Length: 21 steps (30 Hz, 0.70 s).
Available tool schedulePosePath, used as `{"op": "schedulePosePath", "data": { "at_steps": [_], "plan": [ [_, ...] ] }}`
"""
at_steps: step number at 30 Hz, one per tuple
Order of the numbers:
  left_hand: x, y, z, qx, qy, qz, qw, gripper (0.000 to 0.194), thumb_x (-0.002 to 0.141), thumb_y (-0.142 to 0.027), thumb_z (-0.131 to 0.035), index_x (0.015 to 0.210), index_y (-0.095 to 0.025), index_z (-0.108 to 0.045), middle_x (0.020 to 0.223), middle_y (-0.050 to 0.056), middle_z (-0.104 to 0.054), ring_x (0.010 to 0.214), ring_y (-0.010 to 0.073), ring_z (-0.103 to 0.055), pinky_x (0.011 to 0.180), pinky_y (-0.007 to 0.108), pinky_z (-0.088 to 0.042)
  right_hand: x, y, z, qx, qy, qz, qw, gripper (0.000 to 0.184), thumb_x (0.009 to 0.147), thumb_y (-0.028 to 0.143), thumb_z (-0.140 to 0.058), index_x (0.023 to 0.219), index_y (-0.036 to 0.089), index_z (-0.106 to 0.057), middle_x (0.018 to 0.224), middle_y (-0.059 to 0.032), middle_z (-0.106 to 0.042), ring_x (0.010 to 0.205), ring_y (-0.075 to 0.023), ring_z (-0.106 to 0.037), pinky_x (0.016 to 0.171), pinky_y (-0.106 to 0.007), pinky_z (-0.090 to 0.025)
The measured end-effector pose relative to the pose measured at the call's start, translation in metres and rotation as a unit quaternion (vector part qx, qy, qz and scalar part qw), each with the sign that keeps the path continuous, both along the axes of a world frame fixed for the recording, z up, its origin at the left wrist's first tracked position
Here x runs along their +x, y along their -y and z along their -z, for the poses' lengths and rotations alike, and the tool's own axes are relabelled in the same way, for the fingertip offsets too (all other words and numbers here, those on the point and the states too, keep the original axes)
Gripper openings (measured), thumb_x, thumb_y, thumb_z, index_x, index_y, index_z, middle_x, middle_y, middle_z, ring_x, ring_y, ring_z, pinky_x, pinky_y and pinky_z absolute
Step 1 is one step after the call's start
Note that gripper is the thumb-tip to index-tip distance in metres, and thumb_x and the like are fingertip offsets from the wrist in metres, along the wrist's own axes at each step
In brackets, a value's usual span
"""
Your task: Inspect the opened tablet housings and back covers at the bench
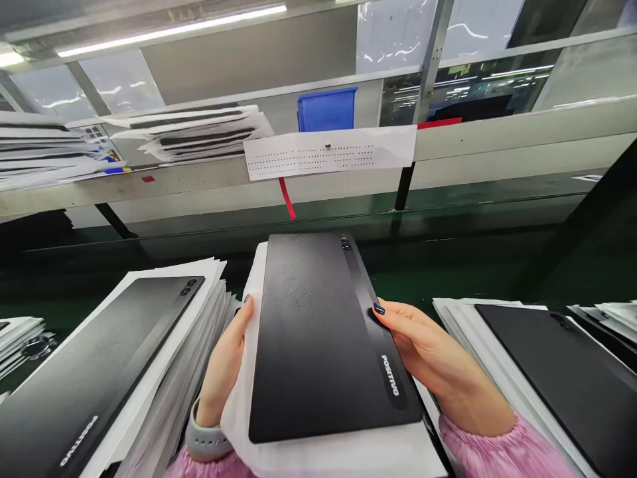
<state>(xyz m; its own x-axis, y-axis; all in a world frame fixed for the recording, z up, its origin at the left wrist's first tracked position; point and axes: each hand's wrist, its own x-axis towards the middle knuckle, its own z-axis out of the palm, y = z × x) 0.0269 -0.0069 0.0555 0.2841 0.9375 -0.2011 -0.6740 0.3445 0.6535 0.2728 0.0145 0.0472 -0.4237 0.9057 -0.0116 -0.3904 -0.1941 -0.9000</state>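
A black tablet back cover (318, 332) marked POSITIVO lies face up in front of me on a white sheet (318, 458), with two camera rings at its top right corner. My left hand (226, 362) grips the sheet's left edge beside the cover, thumb on top and fingers hidden underneath. On the other side, my right hand (423, 345) pinches the cover's right edge, its thumb pressing on the top face. Whether the sheet rests on a stack below cannot be made out.
To the left, another black cover (114, 358) tops a stack of white sheets (174, 392); a similar cover (562, 372) tops a stack at right. Behind runs a shelf rail (199, 176) bearing paper piles (213, 129), a blue bin (327, 109) and a hanging paper strip (331, 156).
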Motion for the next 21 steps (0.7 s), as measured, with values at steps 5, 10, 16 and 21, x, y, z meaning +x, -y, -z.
{"op": "schedulePosePath", "data": {
  "at_steps": [5,10,16,21],
  "plan": [
    [0.01,-0.001,-0.01,-0.095,0.017,-0.04,0.995,0.046,0.102,-0.041,-0.04,0.13,-0.014,-0.065,0.102,0.009,-0.081,0.104,0.0294,-0.074,0.103,0.045,-0.052,-0.003,-0.004,0.007,-0.004,0.017,0.012,1.0,0.025,0.079,0.044,-0.08,0.087,0.02,-0.079,0.084,-0.0036,-0.076,0.076,-0.0186,-0.069,0.074,-0.028,-0.053],
    [0.014,-0.005,-0.013,-0.077,-0.063,-0.132,0.986,0.027,0.094,-0.016,-0.057,0.076,-0.018,-0.076,0.061,-0.001,-0.075,0.079,0.0198,-0.078,0.093,0.028,-0.057,-0.002,-0.006,0.009,-0.016,0.032,0.039,0.999,0.026,0.079,0.046,-0.079,0.075,0.02,-0.076,0.077,-0.0021,-0.073,0.073,-0.0181,-0.067,0.072,-0.028,-0.052],
    [0.01,-0.006,-0.011,-0.147,-0.078,-0.122,0.978,0.032,0.096,-0.014,-0.051,0.074,-0.012,-0.075,0.068,0.005,-0.079,0.07,0.0213,-0.078,0.083,0.031,-0.062,0.002,-0.004,0.007,0.011,0.063,0.049,0.997,0.034,0.079,0.054,-0.078,0.069,0.021,-0.074,0.069,-0.0021,-0.071,0.071,-0.0204,-0.067,0.065,-0.029,-0.049],
    [0.001,-0.007,-0.001,-0.094,-0.035,-0.056,0.993,0.011,0.089,-0.019,-0.066,0.088,-0.015,-0.076,0.069,0.0,-0.08,0.071,0.0202,-0.078,0.076,0.026,-0.062,-0.001,0.0,0.001,-0.012,0.077,0.091,0.993,0.05,0.077,0.062,-0.075,0.05,0.024,-0.057,0.054,0.0012,-0.058,0.052,-0.0159,-0.054,0.054,-0.029,-0.047]
  ]
}}
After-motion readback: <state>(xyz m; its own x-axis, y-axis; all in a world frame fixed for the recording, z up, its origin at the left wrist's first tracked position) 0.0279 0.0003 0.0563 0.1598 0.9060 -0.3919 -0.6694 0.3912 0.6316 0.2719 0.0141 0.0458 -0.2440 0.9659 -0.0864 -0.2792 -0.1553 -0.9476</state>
